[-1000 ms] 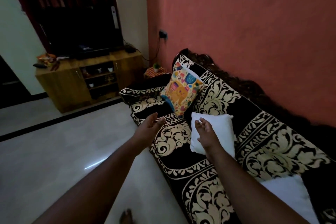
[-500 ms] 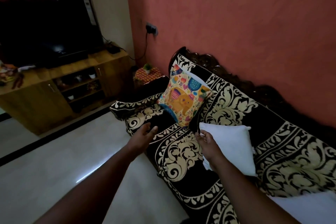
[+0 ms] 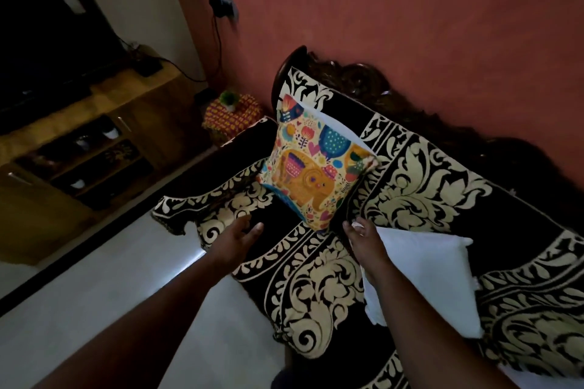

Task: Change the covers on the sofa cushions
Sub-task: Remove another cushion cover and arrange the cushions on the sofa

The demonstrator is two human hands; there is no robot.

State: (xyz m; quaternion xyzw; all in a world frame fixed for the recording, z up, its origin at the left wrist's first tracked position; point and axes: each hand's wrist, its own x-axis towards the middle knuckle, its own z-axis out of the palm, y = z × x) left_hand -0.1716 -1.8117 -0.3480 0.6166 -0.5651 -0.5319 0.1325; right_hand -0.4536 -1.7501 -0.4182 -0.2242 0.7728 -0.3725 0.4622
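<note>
The bare white cushion point(image 3: 426, 275) lies flat on the sofa seat point(image 3: 316, 287), plump and coverless. My right hand point(image 3: 366, 243) grips its near corner. My left hand point(image 3: 235, 238) hovers loose-fingered beside the elephant-print cushion point(image 3: 313, 167) propped against the backrest.

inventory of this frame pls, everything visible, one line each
Patterned cushion: 1, multicolour elephant print, propped against sofa back.
White cushion: 1, uncovered, on the seat right of the patterned one.
Sofa: 1, black with cream floral throw, along the red wall.
TV cabinet: 1, wooden, far left.
TV: 1, black, on the cabinet.
Side table: 1, orange patterned cloth, small plant on top, beside sofa.
Wall socket: 1, dark, cable hanging.
Left hand: open, over the seat edge.
Right hand: at the white cushion's corner, grip unclear.
</note>
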